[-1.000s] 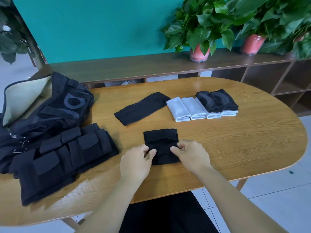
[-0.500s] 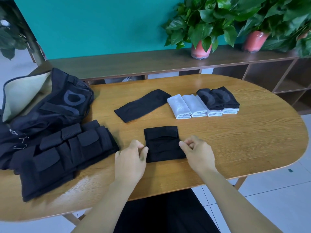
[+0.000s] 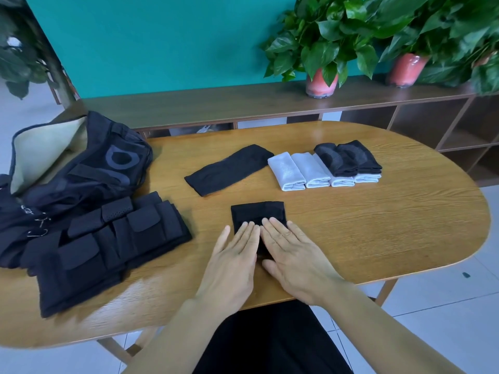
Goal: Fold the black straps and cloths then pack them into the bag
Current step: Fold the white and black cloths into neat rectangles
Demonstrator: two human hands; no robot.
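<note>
Left hand [image 3: 234, 261] and right hand [image 3: 293, 256] are lying flat, palms down, fingers straight and close together, pressing on the near half of a folded black cloth [image 3: 258, 214]. The two hands are sitting side by side, nearly touching. The cloth is resting on the wooden table [image 3: 391, 225], near its front edge. Farther back, a long black cloth [image 3: 228, 168] is lying unfolded at a slant. To its right, four folded white cloths [image 3: 310, 171] are sitting in a row, two folded black cloths [image 3: 348, 159] lying on top of the right-hand ones. At left, black straps [image 3: 108, 244] are lying stacked beside the open black bag [image 3: 81, 168].
</note>
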